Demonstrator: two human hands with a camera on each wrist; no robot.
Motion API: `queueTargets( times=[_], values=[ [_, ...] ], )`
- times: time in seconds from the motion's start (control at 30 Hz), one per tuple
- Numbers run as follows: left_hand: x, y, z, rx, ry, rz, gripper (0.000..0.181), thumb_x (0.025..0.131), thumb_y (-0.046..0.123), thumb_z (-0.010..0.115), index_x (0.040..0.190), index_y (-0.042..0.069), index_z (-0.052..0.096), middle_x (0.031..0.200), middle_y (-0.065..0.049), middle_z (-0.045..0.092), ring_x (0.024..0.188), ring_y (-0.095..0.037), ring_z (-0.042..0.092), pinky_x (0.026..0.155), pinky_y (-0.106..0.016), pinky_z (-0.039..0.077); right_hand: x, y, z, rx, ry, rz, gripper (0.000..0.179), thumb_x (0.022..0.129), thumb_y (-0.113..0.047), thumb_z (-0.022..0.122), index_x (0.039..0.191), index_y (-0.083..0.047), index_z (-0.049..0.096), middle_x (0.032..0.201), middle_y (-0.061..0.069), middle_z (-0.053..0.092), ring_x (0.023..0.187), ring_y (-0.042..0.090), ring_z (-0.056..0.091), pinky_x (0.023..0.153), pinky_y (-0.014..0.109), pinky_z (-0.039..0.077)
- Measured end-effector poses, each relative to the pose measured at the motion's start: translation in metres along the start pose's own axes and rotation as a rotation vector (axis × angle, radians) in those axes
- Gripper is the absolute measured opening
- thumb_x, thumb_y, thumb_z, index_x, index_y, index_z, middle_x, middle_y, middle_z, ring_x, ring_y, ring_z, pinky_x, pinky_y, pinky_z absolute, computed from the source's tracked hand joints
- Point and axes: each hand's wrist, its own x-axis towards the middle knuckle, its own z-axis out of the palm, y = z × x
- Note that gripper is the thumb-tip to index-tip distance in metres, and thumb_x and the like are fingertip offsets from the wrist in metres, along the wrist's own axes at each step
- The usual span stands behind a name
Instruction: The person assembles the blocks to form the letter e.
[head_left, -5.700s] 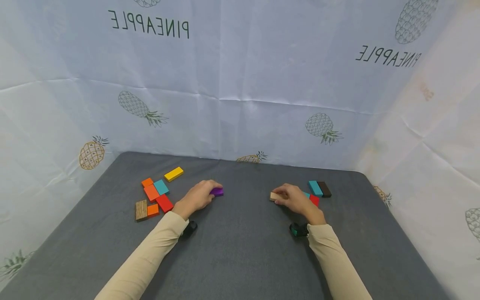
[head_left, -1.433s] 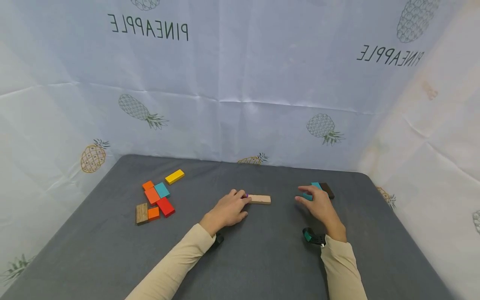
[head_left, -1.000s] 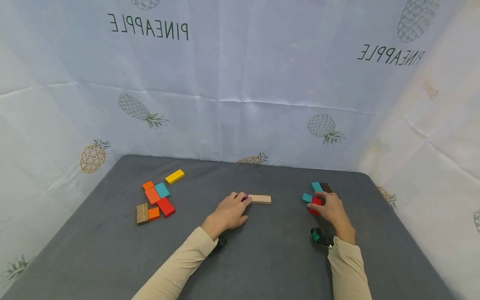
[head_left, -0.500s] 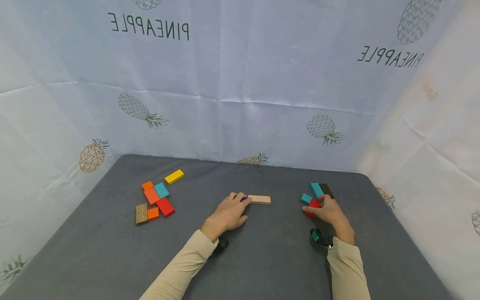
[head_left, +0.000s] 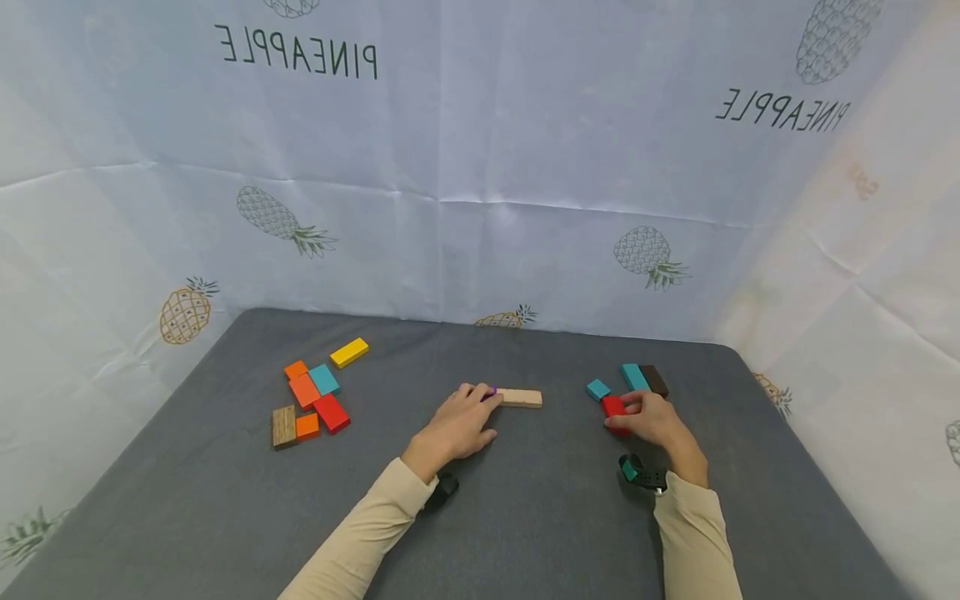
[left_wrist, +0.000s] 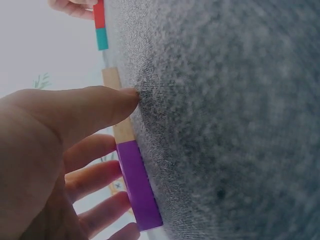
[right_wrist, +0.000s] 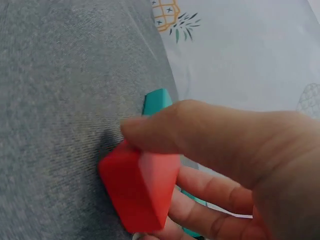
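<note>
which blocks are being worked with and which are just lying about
Likely in use:
purple rectangular block, touched by left hand
pale wooden rectangular block, abutting it
red rectangular block, pinched by right hand
small teal block beside that

Lying about:
yellow rectangular block
three orange blocks
leftmost teal block
leftmost red block
brown wood-grain block
rightmost teal block
dark brown block

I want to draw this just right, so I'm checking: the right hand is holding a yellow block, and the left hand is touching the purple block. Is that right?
Almost! The block in the right hand is red, not yellow; the right wrist view shows the red block up close. The left hand is touching the purple block, as you said.
</note>
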Motion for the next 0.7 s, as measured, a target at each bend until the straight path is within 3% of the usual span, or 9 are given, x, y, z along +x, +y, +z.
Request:
queueTargets(
  times=[0.23, 0.5, 0.7],
  values=[
    [0.0006, 0.0005, 0.0006, 0.001, -0.01, -0.004, 0.056, 0.095, 0.03, 0.067, 0.146, 0.014, 0.05, 0.146, -0.008, 0.047, 0.134, -0.03, 0.044, 0.111, -0.046, 0.04, -0.0024, 0.0007, -0.0018, -0.012, 0.077, -0.056, 0.051, 0.09, -0.019, 0.068, 0.129, 0.01, 0.055, 0.118, 0.03, 0.06, 0.1, 0.035, 0.058, 0.082, 0.046, 0.054],
    [0.0014, -0.0009, 0.0021, 0.0, -0.002, 0.001, 0.056, 0.095, 0.03, 0.067, 0.146, 0.014, 0.05, 0.146, -0.008, 0.047, 0.132, -0.03, 0.044, 0.11, -0.046, 0.041, -0.0004, -0.0011, -0.0009, -0.001, 0.182, -0.115, 0.049, 0.09, -0.017, 0.067, 0.131, 0.008, 0.056, 0.121, 0.031, 0.06, 0.099, 0.036, 0.059, 0.073, 0.039, 0.053],
    [0.0015, -0.001, 0.0019, -0.008, 0.0, -0.003, 0.056, 0.095, 0.029, 0.068, 0.146, 0.014, 0.05, 0.145, -0.008, 0.048, 0.132, -0.03, 0.044, 0.11, -0.047, 0.041, 0.0052, -0.008, 0.0079, 0.018, 0.279, -0.158, 0.05, 0.092, -0.016, 0.065, 0.137, 0.003, 0.055, 0.131, 0.028, 0.055, 0.105, 0.039, 0.058, 0.079, 0.043, 0.054]
  ],
)
